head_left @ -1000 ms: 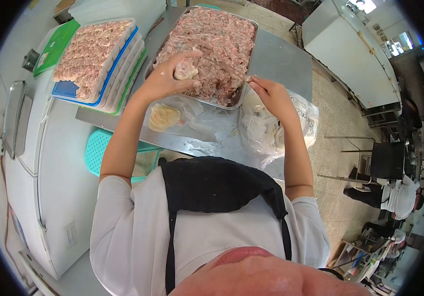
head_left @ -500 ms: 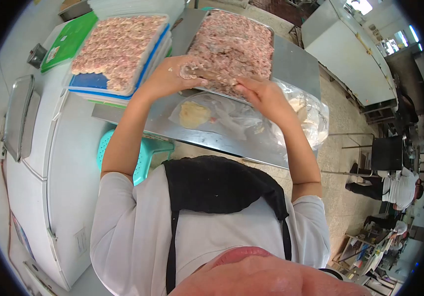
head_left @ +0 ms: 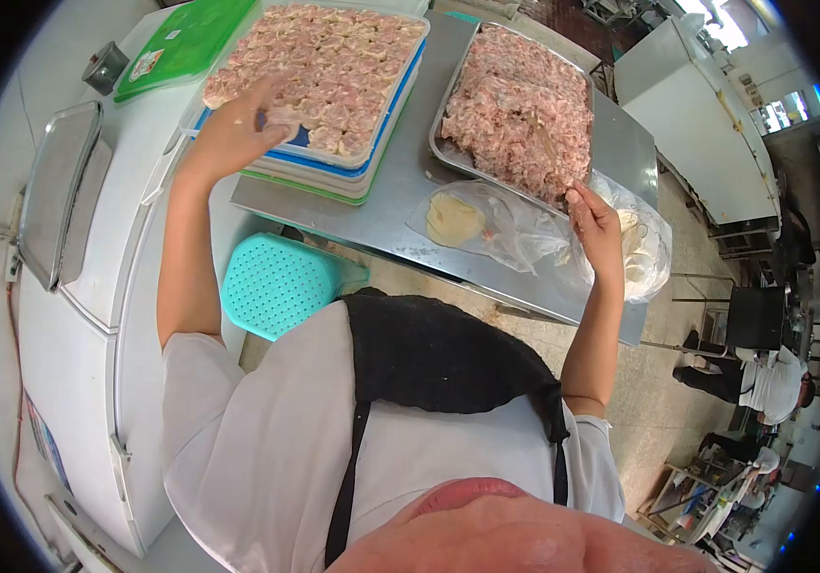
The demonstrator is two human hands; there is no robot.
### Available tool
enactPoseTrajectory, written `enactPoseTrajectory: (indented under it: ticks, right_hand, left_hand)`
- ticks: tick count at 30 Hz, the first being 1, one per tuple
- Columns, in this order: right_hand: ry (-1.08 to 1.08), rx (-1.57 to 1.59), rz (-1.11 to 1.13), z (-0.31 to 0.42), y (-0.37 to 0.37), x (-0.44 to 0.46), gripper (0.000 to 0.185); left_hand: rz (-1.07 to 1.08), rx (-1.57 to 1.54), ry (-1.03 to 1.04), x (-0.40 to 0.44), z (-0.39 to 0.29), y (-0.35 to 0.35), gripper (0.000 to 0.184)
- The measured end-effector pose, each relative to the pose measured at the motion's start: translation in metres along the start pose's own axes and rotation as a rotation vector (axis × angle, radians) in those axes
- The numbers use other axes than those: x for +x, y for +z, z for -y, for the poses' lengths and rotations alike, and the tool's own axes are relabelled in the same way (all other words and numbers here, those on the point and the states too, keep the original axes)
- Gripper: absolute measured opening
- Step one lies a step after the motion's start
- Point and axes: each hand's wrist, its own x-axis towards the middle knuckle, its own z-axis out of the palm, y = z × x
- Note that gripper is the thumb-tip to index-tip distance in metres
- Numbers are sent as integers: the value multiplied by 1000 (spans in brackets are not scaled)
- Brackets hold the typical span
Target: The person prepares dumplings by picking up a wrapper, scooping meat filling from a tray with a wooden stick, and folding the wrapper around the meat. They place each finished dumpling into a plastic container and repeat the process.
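Observation:
My left hand (head_left: 233,134) reaches over the near left part of a clear plastic container (head_left: 372,153) filled with rows of meat-filled dumplings (head_left: 333,57). Its thumb and fingers curve around a pale dumpling (head_left: 284,116) at the edge of the rows, partly hidden and blurred. My right hand (head_left: 596,227) is at the near right corner of a metal tray (head_left: 443,143) heaped with ground meat (head_left: 515,95). Its fingers are closed on the end of a thin, flat stick-like tool (head_left: 545,141), whose other end lies in the meat.
Round dough wrappers (head_left: 455,220) lie on a plastic bag on the steel table (head_left: 381,224). Another bag of wrappers (head_left: 644,253) sits at the right edge. A green lid (head_left: 176,48) rests on the white freezer. Below is a turquoise stool (head_left: 276,282). Other people stand far right.
My left hand has moved from the meat tray to the dumpling container, carrying a filled wrapper. My right hand stays by the tray with the tool. The view has shifted left.

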Motion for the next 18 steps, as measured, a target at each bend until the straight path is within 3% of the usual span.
enactPoseTrajectory:
  ticks: [3, 5, 6, 8, 12, 15, 17, 18]
  right_hand:
    - [42, 43, -30, 4, 9, -1, 31]
    - [46, 46, -23, 12, 17, -3, 31]
    - [48, 49, -20, 14, 21, -3, 31]
    - [45, 38, -10, 13, 23, -3, 31]
    - [40, 31, 0, -2, 18, -1, 28]
    - [14, -74, 55, -6, 9, 4, 29]
    - [13, -144, 71, 1, 1, 7, 31]
    - [9, -215, 96, 7, -3, 7, 33]
  left_hand:
    - [125, 95, -95, 7, 7, 12, 70]
    - [111, 205, 95, 11, 20, 26, 73]
    - [112, 204, 93, 11, 20, 24, 73]
    - [250, 63, 86, 13, 17, 19, 71]
    - [223, 103, 87, 3, 32, 17, 74]
    - [300, -38, -40, -1, 18, 13, 72]
    - [94, 161, -70, -6, -4, 13, 67]
    - [103, 156, -59, -6, -28, 14, 67]
